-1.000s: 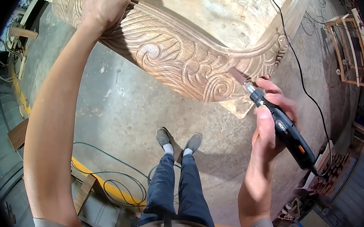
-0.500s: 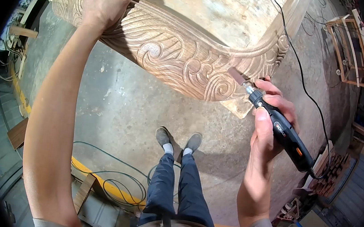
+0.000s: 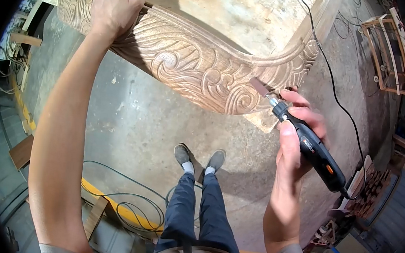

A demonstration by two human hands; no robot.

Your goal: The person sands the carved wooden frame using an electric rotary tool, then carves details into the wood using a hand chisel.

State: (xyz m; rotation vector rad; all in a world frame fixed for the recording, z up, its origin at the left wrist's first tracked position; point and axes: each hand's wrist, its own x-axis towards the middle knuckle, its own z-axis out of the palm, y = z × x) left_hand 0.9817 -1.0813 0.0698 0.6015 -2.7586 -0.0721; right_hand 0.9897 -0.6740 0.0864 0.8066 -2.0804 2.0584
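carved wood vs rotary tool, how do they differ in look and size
The carved wood is brown and patterned with swirls; the rotary tool has a plainer, black body. The carved wood is much longer; the rotary tool fits in the right hand. Each has a hand on it.

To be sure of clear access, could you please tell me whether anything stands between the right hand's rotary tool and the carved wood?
Nothing visible does: the rotary tool in the right hand has its tip at the carved wood, though contact is unclear. The black cord runs right of the tip.
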